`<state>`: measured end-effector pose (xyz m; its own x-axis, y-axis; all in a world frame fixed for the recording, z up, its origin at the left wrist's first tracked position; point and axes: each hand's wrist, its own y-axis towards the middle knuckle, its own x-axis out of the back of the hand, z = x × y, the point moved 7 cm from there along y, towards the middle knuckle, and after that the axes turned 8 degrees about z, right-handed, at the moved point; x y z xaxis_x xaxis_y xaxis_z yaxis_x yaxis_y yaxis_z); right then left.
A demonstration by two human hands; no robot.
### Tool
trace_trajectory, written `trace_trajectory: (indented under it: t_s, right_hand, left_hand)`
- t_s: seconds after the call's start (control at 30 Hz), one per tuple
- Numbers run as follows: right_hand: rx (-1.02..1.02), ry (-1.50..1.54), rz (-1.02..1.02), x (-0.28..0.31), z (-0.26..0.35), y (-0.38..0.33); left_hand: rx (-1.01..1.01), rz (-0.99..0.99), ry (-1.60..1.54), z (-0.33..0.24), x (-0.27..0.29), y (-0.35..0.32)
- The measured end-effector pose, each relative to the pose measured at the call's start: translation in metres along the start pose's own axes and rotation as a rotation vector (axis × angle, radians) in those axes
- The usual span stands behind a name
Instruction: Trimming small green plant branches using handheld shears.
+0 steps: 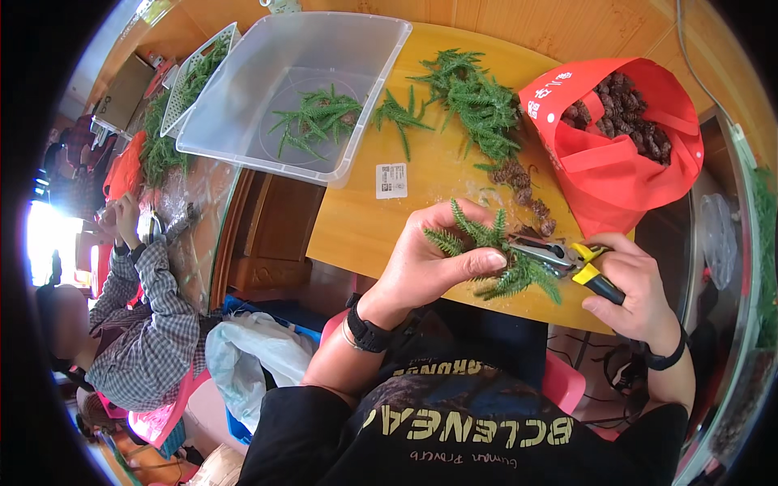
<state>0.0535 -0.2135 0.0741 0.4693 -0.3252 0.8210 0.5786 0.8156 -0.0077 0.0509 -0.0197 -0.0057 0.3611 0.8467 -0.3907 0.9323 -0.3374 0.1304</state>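
Left hand (429, 259) closed round green sprig (494, 255) — long axis left-right — right hand (628, 283) gripping cutters (567, 259).

One head-worn fisheye view looks steeply down, close over the desk (356, 219); edges bend toward the rim.

The left hand (429, 259) pinches a green sprig (494, 255) while the right hand (636, 287) closes yellow-handled pliers (567, 261) on it.
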Motion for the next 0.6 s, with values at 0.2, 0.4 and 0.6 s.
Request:
trace_trajectory:
  t_s: [0.2,0.4,0.6]
  right_hand:
    - [0.136,-0.178,-0.067,0.004,0.001,0.002]
    - [0.246,-0.303,-0.046,0.011,0.009,0.009]
    - [0.272,-0.259,0.062,0.008,0.007,0.011]
  left_hand:
    - [0.039,0.095,-0.183,0.003,-0.006,0.001]
    - [0.109,0.199,-0.186,0.001,-0.011,0.001]
    - [0.188,0.334,-0.292,0.013,-0.017,-0.001]
